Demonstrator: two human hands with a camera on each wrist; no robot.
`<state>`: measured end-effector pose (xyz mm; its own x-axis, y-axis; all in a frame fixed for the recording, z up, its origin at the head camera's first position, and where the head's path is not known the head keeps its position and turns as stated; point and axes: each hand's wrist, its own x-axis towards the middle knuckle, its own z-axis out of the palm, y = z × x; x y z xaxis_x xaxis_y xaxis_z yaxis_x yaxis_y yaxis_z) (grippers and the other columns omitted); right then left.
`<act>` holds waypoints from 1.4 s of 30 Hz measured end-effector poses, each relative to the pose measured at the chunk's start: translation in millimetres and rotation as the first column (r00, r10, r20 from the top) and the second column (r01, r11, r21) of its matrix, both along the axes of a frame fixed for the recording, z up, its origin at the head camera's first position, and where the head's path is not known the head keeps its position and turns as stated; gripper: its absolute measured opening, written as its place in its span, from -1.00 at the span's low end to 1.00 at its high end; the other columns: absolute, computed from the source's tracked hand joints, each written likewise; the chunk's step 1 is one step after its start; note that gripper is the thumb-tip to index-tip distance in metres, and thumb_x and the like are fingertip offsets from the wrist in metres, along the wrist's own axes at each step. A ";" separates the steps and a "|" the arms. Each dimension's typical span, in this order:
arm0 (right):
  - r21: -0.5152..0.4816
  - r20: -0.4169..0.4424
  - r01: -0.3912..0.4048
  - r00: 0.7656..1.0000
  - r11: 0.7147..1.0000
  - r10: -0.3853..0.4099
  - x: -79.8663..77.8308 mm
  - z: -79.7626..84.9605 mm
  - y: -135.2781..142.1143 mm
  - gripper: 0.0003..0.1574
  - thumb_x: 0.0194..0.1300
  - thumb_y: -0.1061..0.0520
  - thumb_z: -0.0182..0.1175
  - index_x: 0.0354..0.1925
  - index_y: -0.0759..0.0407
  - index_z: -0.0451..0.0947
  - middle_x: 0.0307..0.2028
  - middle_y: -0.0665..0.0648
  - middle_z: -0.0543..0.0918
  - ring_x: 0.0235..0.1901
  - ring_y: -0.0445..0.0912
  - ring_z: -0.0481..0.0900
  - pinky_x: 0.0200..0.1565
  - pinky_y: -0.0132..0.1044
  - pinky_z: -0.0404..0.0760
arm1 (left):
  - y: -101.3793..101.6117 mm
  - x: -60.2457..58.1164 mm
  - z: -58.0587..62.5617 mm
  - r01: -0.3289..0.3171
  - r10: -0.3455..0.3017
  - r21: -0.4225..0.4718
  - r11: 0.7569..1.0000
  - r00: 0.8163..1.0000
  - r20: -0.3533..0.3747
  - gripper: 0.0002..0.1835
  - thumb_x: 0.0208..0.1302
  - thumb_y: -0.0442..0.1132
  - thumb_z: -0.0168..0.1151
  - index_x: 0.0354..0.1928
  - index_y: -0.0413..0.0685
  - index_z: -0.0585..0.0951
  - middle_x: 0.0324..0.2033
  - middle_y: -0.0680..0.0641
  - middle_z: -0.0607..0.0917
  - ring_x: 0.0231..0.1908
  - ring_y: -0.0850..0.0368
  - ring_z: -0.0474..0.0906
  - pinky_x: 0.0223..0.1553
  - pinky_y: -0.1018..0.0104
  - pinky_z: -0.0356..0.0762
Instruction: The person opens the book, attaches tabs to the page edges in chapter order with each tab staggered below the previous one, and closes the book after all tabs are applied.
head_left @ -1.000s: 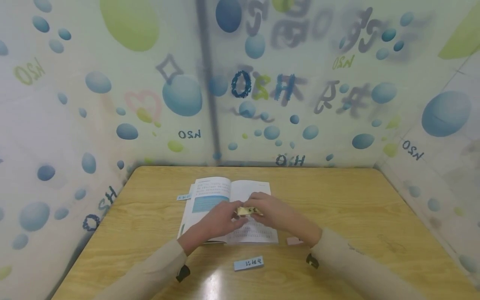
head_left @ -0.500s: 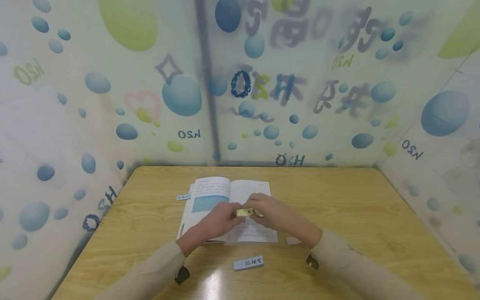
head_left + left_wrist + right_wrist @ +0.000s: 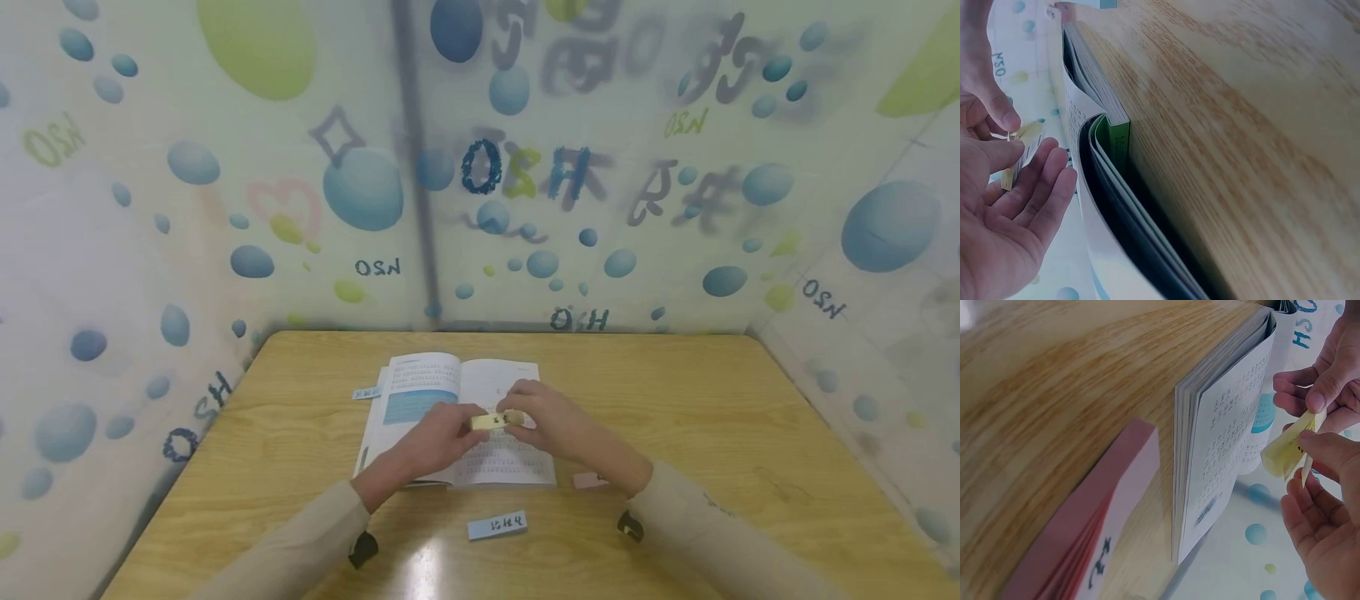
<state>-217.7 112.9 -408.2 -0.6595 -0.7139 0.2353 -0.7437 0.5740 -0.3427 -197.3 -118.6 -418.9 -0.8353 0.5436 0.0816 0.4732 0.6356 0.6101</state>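
Observation:
Over the open book (image 3: 487, 467), both hands hold a small yellow sticky-note pad (image 3: 486, 423) with dark handwriting. My left hand (image 3: 438, 437) pinches the pad's left end between thumb and fingers. At the other end, the thumb and fingers of my right hand (image 3: 553, 422) pinch the yellow paper. In the right wrist view, the top yellow sheet (image 3: 1282, 456) bends and curls away from the rest near the right thumb. The left wrist view shows the pad's edge (image 3: 1007, 180) between the left thumb and fingers.
A light blue sticky-note pad (image 3: 498, 526) with handwriting lies on the wooden table (image 3: 675, 400) in front of the book. Beside the right forearm is a pink pad (image 3: 588, 481). A blue note (image 3: 366, 393) sticks out at the book's left edge. Patterned walls (image 3: 637, 250) surround the table.
The right hand has shifted slightly right and up from the left hand, and more of the yellow pad and its curling sheet shows. The left hand has stayed nearly still.

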 end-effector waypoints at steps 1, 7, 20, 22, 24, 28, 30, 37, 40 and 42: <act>-0.006 0.002 0.004 1.000 1.000 -0.004 0.2 0.2 0.2 -0.70 0.31 0.16 0.43 0.01 0.05 0.69 -0.09 -0.06 0.62 -0.06 -0.17 0.56 0.01 -0.29 0.61 | 0.0 -0.1 -0.4 -0.001 0.001 -0.002 1.000 1.000 -0.004 -0.81 0.46 -0.25 0.25 0.03 -0.06 0.69 -0.46 0.09 0.65 -0.49 0.26 0.48 -0.43 0.31 0.49; -0.036 0.009 0.022 1.000 0.999 -0.022 1.0 0.1 1.1 -0.72 0.30 0.17 0.43 -0.02 0.06 0.69 -0.09 -0.03 0.62 -0.04 -0.16 0.55 0.04 -0.26 0.60 | 0.5 -1.3 -0.9 -0.012 0.011 -0.011 1.000 1.000 -0.009 -0.79 0.46 -0.24 0.26 0.05 -0.08 0.69 -0.45 0.09 0.66 -0.48 0.26 0.48 -0.42 0.31 0.49; -0.108 0.081 0.033 0.996 0.994 -0.024 1.0 -5.3 5.6 -0.76 0.30 0.19 0.43 -0.08 0.04 0.65 -0.20 -0.08 0.63 -0.23 -0.21 0.55 -0.13 -0.32 0.62 | 3.2 -1.3 1.2 -0.011 0.011 -0.031 0.999 1.000 -0.022 -0.76 0.46 -0.24 0.26 0.09 -0.11 0.68 -0.46 0.10 0.65 -0.49 0.27 0.47 -0.43 0.32 0.48; -0.129 0.141 0.041 0.990 0.991 -0.022 -0.7 -8.1 6.4 -0.77 0.31 0.18 0.42 -0.09 0.01 0.63 -0.24 -0.14 0.63 -0.26 -0.24 0.57 -0.18 -0.34 0.63 | 3.4 -1.1 1.7 -0.013 0.012 -0.027 1.000 1.000 -0.018 -0.76 0.46 -0.24 0.26 0.09 -0.10 0.68 -0.44 0.10 0.67 -0.49 0.27 0.48 -0.43 0.32 0.48; -0.151 0.193 0.051 0.981 0.987 -0.021 -2.6 -11.0 7.3 -0.80 0.32 0.14 0.42 -0.11 -0.05 0.62 -0.30 -0.18 0.61 -0.33 -0.25 0.56 -0.25 -0.34 0.62 | 3.5 -0.8 2.2 -0.014 0.014 -0.018 1.000 1.000 -0.013 -0.77 0.46 -0.24 0.25 0.08 -0.09 0.68 -0.44 0.10 0.67 -0.49 0.26 0.48 -0.43 0.31 0.48; -0.208 0.284 0.060 0.959 0.976 0.002 -8.4 -18.8 9.0 -0.87 0.36 0.04 0.38 -0.14 -0.12 0.63 -0.39 -0.17 0.60 -0.42 -0.22 0.52 -0.34 -0.33 0.58 | 4.1 -0.3 1.9 -0.016 0.016 -0.005 1.000 1.000 -0.006 -0.79 0.46 -0.24 0.25 0.06 -0.07 0.69 -0.44 0.09 0.67 -0.49 0.25 0.48 -0.42 0.31 0.48; -0.260 0.362 0.073 0.932 0.963 0.027 -11.7 -23.2 9.6 -0.90 0.39 0.03 0.35 -0.12 -0.09 0.66 -0.38 -0.14 0.63 -0.41 -0.20 0.58 -0.32 -0.32 0.61 | 4.3 0.0 1.4 -0.016 0.016 -0.004 1.000 1.000 -0.006 -0.80 0.46 -0.24 0.26 0.05 -0.07 0.69 -0.45 0.09 0.66 -0.50 0.26 0.47 -0.42 0.31 0.48; -0.393 0.558 0.145 0.822 0.908 0.110 -14.3 -26.6 10.1 -0.81 0.47 0.09 0.25 -0.06 0.14 0.71 -0.34 0.05 0.72 -0.33 -0.01 0.74 -0.23 -0.17 0.74 | 4.8 0.6 2.2 -0.012 0.012 -0.021 1.000 1.000 -0.017 -0.78 0.46 -0.23 0.26 0.07 -0.07 0.69 -0.49 0.09 0.65 -0.50 0.27 0.49 -0.42 0.31 0.50; -0.397 0.586 0.168 0.803 0.902 0.108 -13.4 -25.2 8.9 -0.80 0.48 0.11 0.23 -0.12 0.22 0.71 -0.38 0.08 0.72 -0.36 0.00 0.74 -0.25 -0.17 0.74 | 4.7 -0.4 1.8 -0.005 0.004 -0.030 1.000 0.999 -0.034 -0.78 0.45 -0.24 0.27 0.06 -0.09 0.69 -0.51 0.13 0.62 -0.50 0.27 0.48 -0.43 0.32 0.50; -0.399 0.604 0.187 0.790 0.898 0.104 -12.3 -23.9 8.0 -0.79 0.48 0.14 0.23 -0.15 0.28 0.70 -0.40 0.10 0.72 -0.38 0.00 0.74 -0.27 -0.16 0.74 | 4.8 -1.0 1.3 0.000 -0.001 -0.039 0.999 0.999 -0.042 -0.80 0.45 -0.24 0.27 0.04 -0.08 0.69 -0.51 0.14 0.62 -0.51 0.28 0.48 -0.43 0.32 0.50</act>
